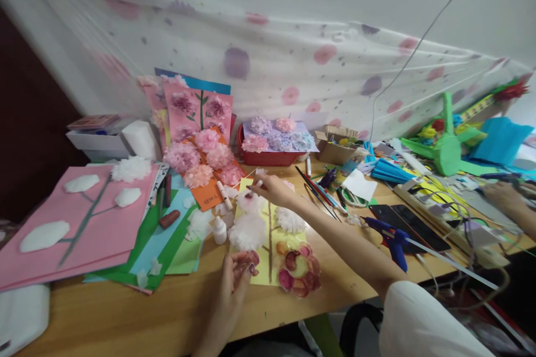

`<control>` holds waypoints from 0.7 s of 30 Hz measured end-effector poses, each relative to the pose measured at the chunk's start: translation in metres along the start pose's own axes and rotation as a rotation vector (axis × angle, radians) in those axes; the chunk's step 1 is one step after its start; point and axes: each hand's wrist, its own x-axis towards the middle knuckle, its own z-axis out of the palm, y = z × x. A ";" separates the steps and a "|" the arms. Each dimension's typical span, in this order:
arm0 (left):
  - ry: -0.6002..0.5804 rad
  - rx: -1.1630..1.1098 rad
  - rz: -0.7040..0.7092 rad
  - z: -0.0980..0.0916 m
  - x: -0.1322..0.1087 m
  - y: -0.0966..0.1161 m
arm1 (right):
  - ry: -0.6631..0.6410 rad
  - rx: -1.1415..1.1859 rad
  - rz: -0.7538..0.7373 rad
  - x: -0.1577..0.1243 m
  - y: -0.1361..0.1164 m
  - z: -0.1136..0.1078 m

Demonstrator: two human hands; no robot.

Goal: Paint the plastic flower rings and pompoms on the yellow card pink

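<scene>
My right hand (273,188) reaches forward over a yellow card (256,259) and pinches a thin white stick (256,184) whose tip touches a white tissue flower (251,202) on the card. More white tissue flowers (247,231) sit along a brown stem on that card. My left hand (235,284) rests on the card's near edge, fingers curled beside the lowest flower; whether it holds anything I cannot make out. A clear round paint palette (298,266) with pink wells lies on the card's right side. A small white glue bottle (219,231) stands left of the card.
A pink card with white cotton blossoms (75,223) lies on stacked green and blue paper at left. Pink flower cards (196,122) and a red basket (263,156) stand behind. A blue glue gun (391,237), black phones (412,226), brushes and paper scraps fill the right. Another person's hand (508,198) is at far right.
</scene>
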 end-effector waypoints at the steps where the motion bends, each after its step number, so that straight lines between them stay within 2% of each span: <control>1: 0.005 0.001 -0.001 0.003 0.000 -0.001 | -0.018 -0.002 -0.009 0.001 -0.001 -0.002; 4: -0.011 -0.005 0.006 0.012 -0.002 -0.003 | -0.015 -0.004 -0.018 0.004 -0.006 -0.009; 10: -0.131 -0.034 -0.018 0.021 -0.006 -0.005 | -0.026 0.044 -0.009 0.006 -0.004 -0.017; 14: -0.151 -0.072 -0.005 0.021 -0.006 -0.006 | 0.044 0.105 0.039 -0.004 0.004 -0.012; 18: -0.151 -0.106 -0.012 0.019 -0.006 -0.005 | -0.027 0.227 0.052 -0.018 0.013 -0.003; 21: -0.138 -0.159 -0.031 0.018 -0.006 -0.001 | 0.068 0.307 0.082 -0.024 0.021 0.000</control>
